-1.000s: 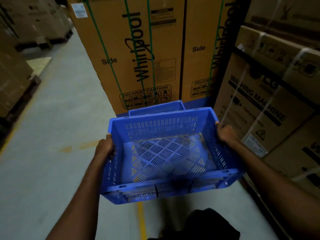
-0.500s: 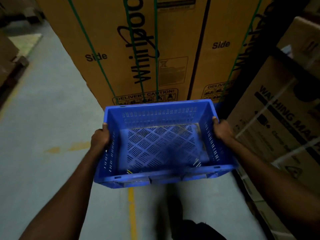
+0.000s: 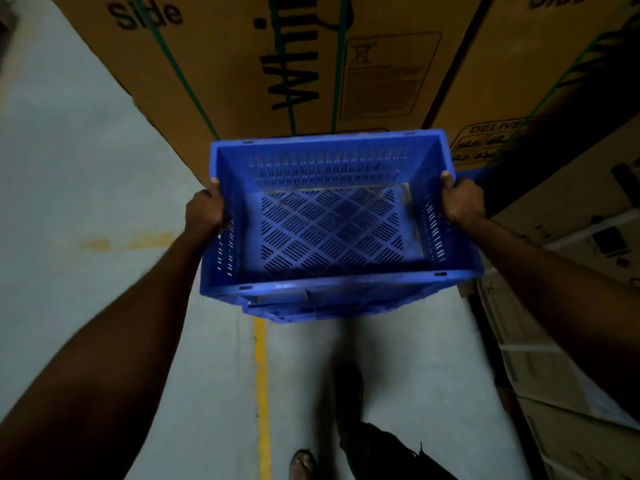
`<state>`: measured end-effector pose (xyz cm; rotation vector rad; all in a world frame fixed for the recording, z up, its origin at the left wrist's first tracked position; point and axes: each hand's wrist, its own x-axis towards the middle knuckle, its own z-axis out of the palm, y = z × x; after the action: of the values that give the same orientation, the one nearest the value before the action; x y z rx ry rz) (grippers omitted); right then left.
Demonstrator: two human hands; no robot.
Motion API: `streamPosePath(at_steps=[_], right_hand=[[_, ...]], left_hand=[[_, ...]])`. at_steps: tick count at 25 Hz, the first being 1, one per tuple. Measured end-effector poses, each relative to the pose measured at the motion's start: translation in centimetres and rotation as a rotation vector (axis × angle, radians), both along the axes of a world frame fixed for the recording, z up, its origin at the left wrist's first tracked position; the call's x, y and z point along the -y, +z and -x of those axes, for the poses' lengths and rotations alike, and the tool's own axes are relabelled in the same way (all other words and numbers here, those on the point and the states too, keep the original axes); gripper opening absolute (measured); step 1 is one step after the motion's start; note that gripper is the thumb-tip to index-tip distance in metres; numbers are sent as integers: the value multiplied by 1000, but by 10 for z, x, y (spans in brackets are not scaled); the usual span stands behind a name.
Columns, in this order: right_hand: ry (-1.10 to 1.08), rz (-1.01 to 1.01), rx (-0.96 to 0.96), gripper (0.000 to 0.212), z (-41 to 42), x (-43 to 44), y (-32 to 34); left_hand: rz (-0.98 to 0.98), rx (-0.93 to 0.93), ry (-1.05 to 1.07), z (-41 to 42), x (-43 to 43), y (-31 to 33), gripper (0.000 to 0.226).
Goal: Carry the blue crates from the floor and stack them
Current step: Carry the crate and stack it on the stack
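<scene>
**Crate gripped at both ends**

The crate is level above the floor, close in front of tall cartons. The left hand clasps its left rim and the right hand its right rim, fingers curled over the edges. A yellow line runs along the floor beneath.
</scene>
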<state>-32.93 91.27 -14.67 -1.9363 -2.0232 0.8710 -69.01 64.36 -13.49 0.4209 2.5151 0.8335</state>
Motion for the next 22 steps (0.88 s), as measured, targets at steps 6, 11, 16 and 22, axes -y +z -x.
streamPosePath(at_steps=[6, 11, 16, 22], right_hand=[[-1, -5, 23, 62, 16, -20, -16], [-3, -22, 55, 62, 25, -28, -22], [27, -39, 155, 59, 23, -23, -24], [100, -281, 315, 71, 16, 55, -24]], left_hand=[[-1, 67, 36, 10, -15, -20, 65], [5, 58, 57, 16, -23, -32, 74], [-25, 155, 84, 25, -22, -37, 73], [48, 39, 1, -10, 12, -30, 65]])
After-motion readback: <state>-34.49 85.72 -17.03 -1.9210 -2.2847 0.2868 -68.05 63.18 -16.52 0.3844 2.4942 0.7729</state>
